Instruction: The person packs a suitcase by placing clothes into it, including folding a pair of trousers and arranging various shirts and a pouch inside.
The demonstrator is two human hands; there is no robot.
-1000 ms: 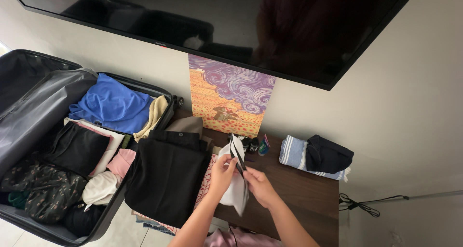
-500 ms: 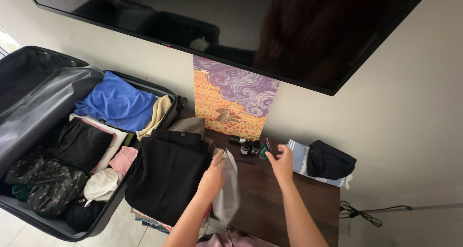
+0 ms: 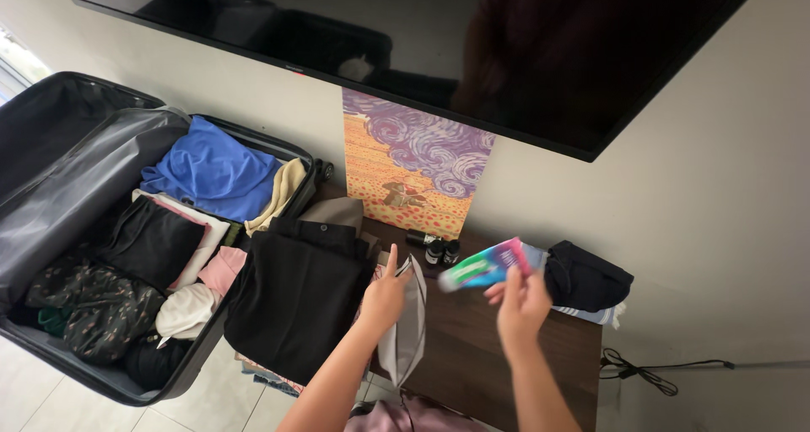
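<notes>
1. The left hand [image 3: 384,297] is closed on the upper edge of a small pale grey fabric pouch [image 3: 405,331], thumb raised, holding its mouth open; the pouch hangs at the near edge of the dark brown wooden table [image 3: 472,356].
2. The right hand [image 3: 521,301] is clamped on one end of a soft tube coloured green, white and pink [image 3: 485,267], lifted above the table just right of the pouch and not yet inside it.
3. As far as can be judged, the pouch is open and ready, and one toiletry is in hand but not stowed.
4. Small dark bottles [image 3: 439,248] stand on the far side of the table, at the foot of an orange and purple painted canvas [image 3: 413,166] leaning against the wall; they appear unpacked.
5. At the right end of the table a black folded garment [image 3: 586,276] lies on a striped cloth, outside any bag.
6. On the left, the open black suitcase [image 3: 76,187] already holds a blue shirt [image 3: 211,170], a cream item, dark and patterned clothes; it looks largely filled.
7. A black folded garment with a waistband [image 3: 295,297] rests between suitcase and table, seemingly not yet packed.
</notes>
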